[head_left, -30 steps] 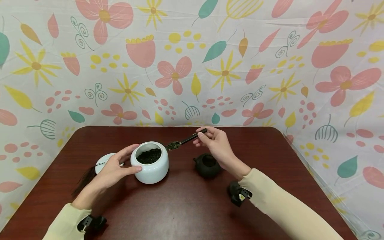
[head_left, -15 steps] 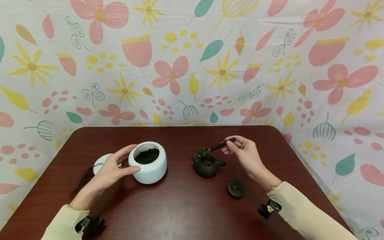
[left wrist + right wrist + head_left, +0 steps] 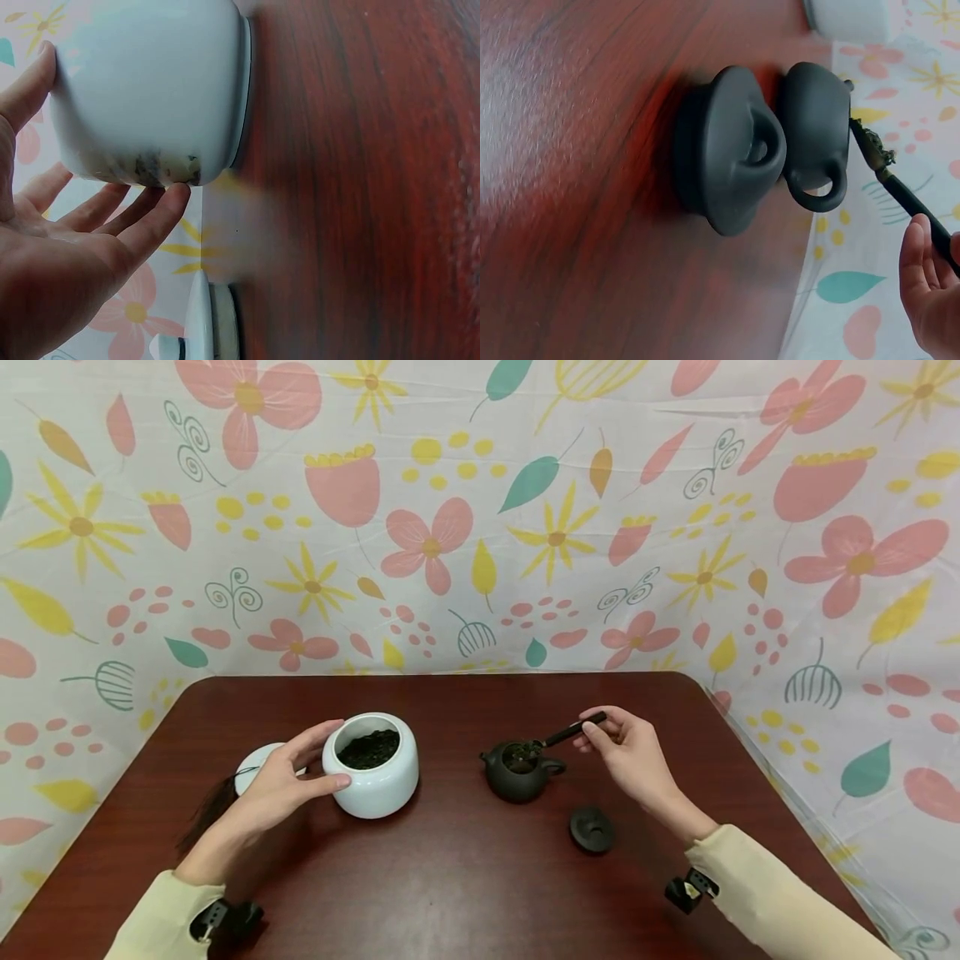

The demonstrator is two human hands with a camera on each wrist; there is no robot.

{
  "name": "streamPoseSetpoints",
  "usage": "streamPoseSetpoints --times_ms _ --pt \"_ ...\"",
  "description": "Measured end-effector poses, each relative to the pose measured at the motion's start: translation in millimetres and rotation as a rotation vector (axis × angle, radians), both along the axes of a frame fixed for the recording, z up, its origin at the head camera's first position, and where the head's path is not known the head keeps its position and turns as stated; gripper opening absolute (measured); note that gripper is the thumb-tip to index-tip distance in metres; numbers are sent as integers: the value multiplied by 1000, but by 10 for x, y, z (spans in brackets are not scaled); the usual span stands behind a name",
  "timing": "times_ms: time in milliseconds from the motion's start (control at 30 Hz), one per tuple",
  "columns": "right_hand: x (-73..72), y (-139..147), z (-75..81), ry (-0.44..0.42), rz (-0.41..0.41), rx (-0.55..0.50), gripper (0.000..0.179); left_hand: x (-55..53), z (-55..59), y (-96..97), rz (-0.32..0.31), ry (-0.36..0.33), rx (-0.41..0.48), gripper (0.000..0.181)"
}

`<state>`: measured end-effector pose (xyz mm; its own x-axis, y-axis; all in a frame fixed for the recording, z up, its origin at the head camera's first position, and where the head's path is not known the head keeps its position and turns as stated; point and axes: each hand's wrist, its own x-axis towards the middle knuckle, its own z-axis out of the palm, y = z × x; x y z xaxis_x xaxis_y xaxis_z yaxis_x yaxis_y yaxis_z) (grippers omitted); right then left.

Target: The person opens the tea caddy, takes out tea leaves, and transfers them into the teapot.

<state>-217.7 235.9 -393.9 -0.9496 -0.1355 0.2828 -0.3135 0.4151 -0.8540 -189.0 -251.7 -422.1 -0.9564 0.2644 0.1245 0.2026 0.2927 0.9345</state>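
My left hand [image 3: 281,789] grips the side of a white ceramic tea jar [image 3: 382,797], thumb in front and fingers behind. Dark dried tea leaves [image 3: 367,749] lie inside the jar. With fingertips and thumb, my right hand [image 3: 633,760] pinches the black handle of a tea scoop [image 3: 572,730]. The scoop's tip slants down into the mouth of a small black teapot [image 3: 514,787]. In the right wrist view, tea leaves [image 3: 885,156] sit on the scoop [image 3: 907,201] at the rim of the teapot [image 3: 814,124].
A black teapot lid [image 3: 591,832] lies on the dark red table [image 3: 450,893], in front and right of the teapot. Left of the jar rests a white jar lid [image 3: 251,760] with a dark tassel [image 3: 206,814], partly behind my left hand. Flower-print cloth [image 3: 480,527] hangs behind.
My right hand has carried the loaded tea scoop right, from beside the jar to the teapot, and the scoop's tip has dipped into its mouth. My left hand stays on the jar.
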Motion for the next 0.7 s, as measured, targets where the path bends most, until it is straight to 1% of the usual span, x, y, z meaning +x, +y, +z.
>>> streamPoseSetpoints --times_ms 200,400,567,700 --pt "8 -49 -1 139 -5 111 13 -2 -2 -3 0 -6 -1 77" --pt "25 -82 3 240 -5 206 15 -5 3 -1 2 -12 -7 77" --pt "38 -97 27 348 46 272 20 -11 3 -4 5 -14 -16 76" --pt "40 -103 67 404 87 304 27 -17 -4 -5 3 -12 -1 77"
